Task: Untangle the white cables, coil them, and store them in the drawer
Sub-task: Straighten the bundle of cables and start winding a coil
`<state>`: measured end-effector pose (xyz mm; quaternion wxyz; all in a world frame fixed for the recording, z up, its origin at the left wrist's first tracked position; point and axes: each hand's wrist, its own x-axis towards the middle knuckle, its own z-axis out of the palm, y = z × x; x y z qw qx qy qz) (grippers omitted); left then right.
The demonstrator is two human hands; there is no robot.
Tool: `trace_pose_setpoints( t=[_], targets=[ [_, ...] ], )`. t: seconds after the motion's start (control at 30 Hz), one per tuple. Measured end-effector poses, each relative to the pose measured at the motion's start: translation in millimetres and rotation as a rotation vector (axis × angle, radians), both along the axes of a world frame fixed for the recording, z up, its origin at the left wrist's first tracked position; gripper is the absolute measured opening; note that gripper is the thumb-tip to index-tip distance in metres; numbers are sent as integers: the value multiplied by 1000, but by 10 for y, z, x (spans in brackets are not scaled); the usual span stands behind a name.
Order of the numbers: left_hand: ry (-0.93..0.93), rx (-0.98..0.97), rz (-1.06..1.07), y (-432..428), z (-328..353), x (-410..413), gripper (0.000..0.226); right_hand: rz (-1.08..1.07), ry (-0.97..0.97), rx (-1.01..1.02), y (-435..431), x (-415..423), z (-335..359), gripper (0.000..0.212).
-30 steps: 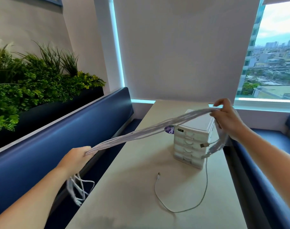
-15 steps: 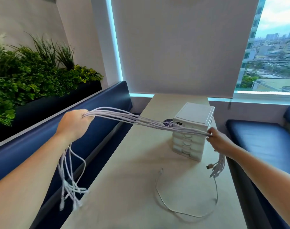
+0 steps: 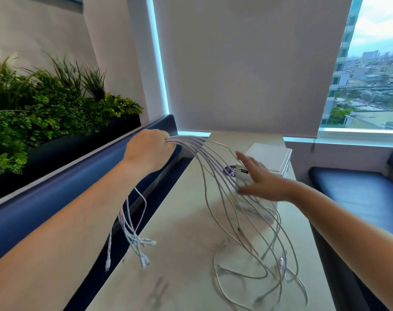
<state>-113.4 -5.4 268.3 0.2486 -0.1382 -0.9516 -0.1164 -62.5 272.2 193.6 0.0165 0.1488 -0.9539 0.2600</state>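
white cables (image 3: 186, 143) gripped in left hand (image 3: 149, 149), fanning down to table (image 3: 186, 243); right hand (image 3: 261, 182) open & flat, just beside 'em.

Smooth white plastic drawer unit (image 3: 269, 157) on a matt pale tabletop (image 3: 186, 232)

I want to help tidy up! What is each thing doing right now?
White cables: uncoiled, fanned out, long ends lying on the table.
Left hand: raised, gripping the cables in a bunch.
Right hand: open, fingers spread.
Drawer unit: upright; drawers hidden by the hand.
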Motion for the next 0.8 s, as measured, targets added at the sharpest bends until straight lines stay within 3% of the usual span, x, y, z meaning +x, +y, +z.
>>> trace_pose_setpoints(
  t=[0.1,0.23,0.3,0.4,0.43,0.6,0.8],
  targets=[
    [-1,-54,-8,190,-57,66,28,75,283,-38,-426,24,415,107],
    [65,-176,-27,376,-114,210,33,92,376,149,-818,-96,533,107],
    [96,-182,-54,401,-130,247,34,54,384,177,-901,-152,523,81],
    [143,-119,-101,333,-163,235,34,56,446,187,-900,-166,555,20],
    [157,-96,-120,305,-189,236,37,66,457,187,-896,-157,555,12],
    [179,112,-240,200,-412,202,40,103,435,96,-920,-91,497,11],
    [16,284,-329,173,-501,159,45,116,414,96,-847,-74,625,12]
  ],
)
